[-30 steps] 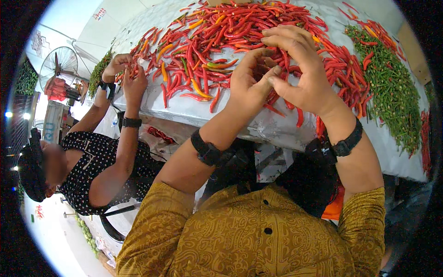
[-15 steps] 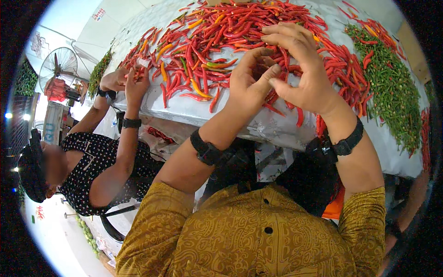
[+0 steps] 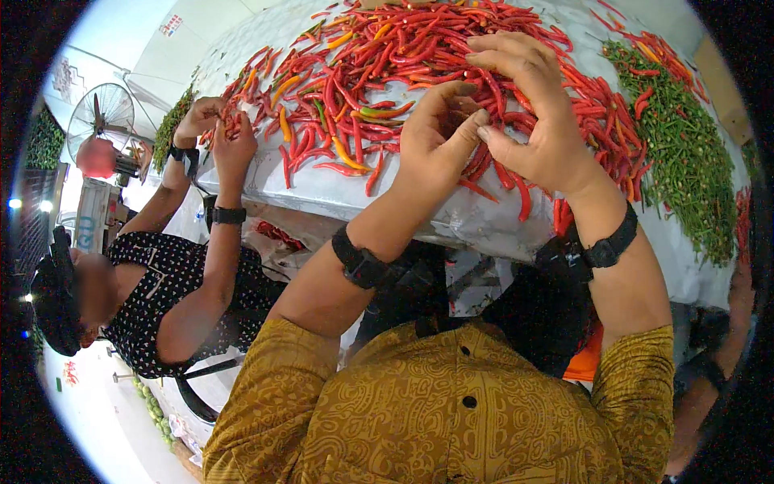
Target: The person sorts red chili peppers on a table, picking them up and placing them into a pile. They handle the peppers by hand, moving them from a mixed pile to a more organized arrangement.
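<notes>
Above the near edge of a heap of red chilies [image 3: 379,60], my two hands meet thumb to thumb. My left hand [image 3: 435,133] is curled, its fingers bent toward the palm; whatever lies inside is in shadow and hidden. My right hand [image 3: 536,121] has its fingers apart and arched over the chilies, the thumb tip touching the left thumb. No chili shows plainly in the right hand. A few orange and green-tinged chilies [image 3: 387,113] are mixed into the heap just left of my hands.
The chilies lie on a table with a pale plastic cover [image 3: 314,198]. A pile of green stems [image 3: 681,153] lies at the right. At the left a co-worker [image 3: 181,302] handles chilies. A standing fan [image 3: 101,113] is behind. Another person's arm [image 3: 730,339] shows at the right edge.
My right hand has shifted slightly right, its fingers lifting a little, and its thumb has come against my left thumb. My left hand has barely moved. The co-worker's hands have shifted slightly.
</notes>
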Motion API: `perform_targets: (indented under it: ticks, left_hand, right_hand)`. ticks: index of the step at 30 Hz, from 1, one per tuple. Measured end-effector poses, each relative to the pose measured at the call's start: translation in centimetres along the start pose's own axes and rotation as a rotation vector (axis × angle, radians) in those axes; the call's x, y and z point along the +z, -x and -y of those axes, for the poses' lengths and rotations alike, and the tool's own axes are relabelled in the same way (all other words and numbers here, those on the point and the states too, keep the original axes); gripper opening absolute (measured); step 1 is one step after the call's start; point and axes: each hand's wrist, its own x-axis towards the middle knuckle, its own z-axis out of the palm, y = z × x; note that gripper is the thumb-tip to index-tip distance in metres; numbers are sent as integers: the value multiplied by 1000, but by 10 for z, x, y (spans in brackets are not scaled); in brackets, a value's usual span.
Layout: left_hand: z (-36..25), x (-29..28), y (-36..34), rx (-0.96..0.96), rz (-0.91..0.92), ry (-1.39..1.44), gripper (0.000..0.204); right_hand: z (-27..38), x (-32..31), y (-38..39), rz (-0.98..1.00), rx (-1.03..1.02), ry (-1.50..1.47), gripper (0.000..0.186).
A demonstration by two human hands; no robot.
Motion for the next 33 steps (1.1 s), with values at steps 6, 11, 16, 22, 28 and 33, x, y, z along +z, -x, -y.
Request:
perform_targets:
  ticks: [6, 11, 16, 22, 28, 33]
  left_hand:
    - [-1, -3, -1, -34, 58, 74, 35]
    - [-4, 2, 0, -77, 33, 142, 36]
    - [0, 0, 1, -44, 6, 47, 36]
    - [-1, 2, -1, -13, 61, 122, 35]
    - [1, 1, 1, -62, 0, 85, 34]
    - [-1, 1, 1, -55, 16, 47, 35]
  right_hand:
    - [16, 1, -4, 70, -7, -46, 65]
    - [15, 2, -2, 48, 9, -50, 65]
    - [3, 2, -2, -6, -47, 10, 65]
    - [18, 5, 0, 81, -21, -67, 61]
    - [7, 1, -1, 42, 23, -56, 63]
    - [13, -1, -1, 73, 0, -58, 64]
